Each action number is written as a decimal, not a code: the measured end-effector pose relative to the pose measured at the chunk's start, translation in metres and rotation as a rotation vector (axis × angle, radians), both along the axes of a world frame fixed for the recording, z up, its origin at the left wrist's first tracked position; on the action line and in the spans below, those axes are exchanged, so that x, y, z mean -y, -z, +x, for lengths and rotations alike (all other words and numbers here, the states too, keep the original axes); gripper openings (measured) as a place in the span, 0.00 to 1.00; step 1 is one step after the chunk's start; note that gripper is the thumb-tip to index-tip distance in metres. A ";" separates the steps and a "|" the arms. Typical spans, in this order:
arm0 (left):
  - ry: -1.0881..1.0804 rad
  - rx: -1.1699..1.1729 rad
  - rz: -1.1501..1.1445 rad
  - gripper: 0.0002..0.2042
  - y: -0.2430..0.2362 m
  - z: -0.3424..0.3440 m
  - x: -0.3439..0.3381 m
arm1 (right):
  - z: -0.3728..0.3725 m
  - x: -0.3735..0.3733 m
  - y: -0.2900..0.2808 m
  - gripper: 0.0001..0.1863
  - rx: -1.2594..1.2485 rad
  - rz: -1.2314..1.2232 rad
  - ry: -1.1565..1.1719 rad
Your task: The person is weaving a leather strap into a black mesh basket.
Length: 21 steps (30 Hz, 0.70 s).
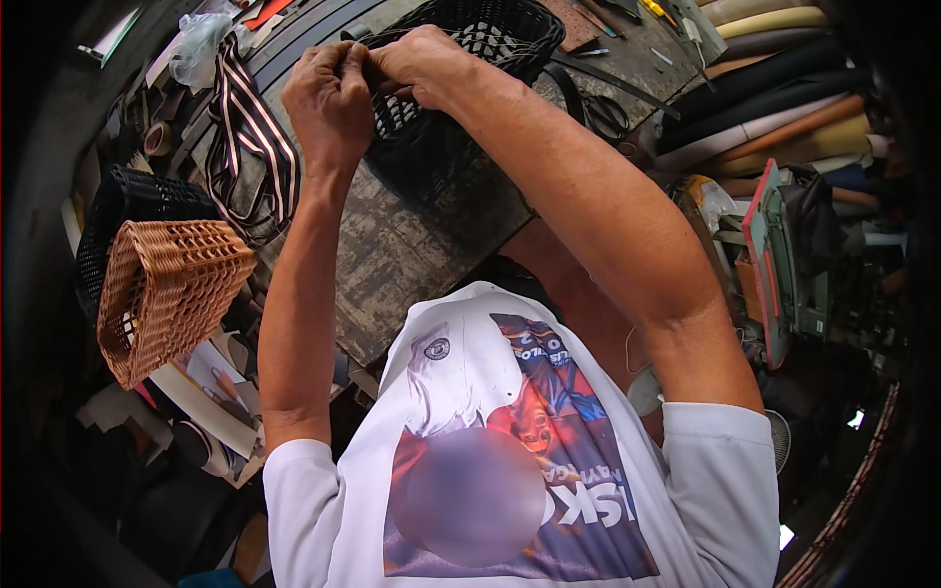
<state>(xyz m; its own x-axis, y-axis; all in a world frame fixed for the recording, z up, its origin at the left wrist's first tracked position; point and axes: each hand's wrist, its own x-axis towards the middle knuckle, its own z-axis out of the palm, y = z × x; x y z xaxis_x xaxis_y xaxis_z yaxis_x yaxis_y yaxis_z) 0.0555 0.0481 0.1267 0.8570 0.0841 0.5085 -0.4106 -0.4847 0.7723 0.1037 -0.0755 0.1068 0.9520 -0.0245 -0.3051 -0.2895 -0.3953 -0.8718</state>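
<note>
A black woven basket (490, 34) stands on the worn grey worktable (412, 245) in front of me. Both hands meet at its near rim. My left hand (328, 98) pinches the rim edge with closed fingers. My right hand (421, 64) grips the same rim right beside it, fingers curled over the black weave. What is pinched between the fingertips is too small to make out.
A striped black, white and pink strap (250, 127) lies left of the basket. A tan wicker basket (167, 289) and another black basket (137, 201) sit at the left. Scissors (603, 113), rolls of material (774, 108) and a green sewing machine (784, 265) crowd the right.
</note>
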 end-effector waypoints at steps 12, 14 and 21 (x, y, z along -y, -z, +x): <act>0.021 0.027 -0.029 0.06 0.001 0.003 -0.001 | -0.069 0.057 -0.092 0.17 0.484 -0.504 -0.229; 0.042 0.037 -0.052 0.05 0.000 0.001 0.001 | -0.073 0.048 -0.078 0.14 0.623 -0.572 -0.192; 0.096 0.035 -0.029 0.05 -0.004 -0.003 0.000 | -0.063 0.022 -0.054 0.08 0.940 -0.719 -0.151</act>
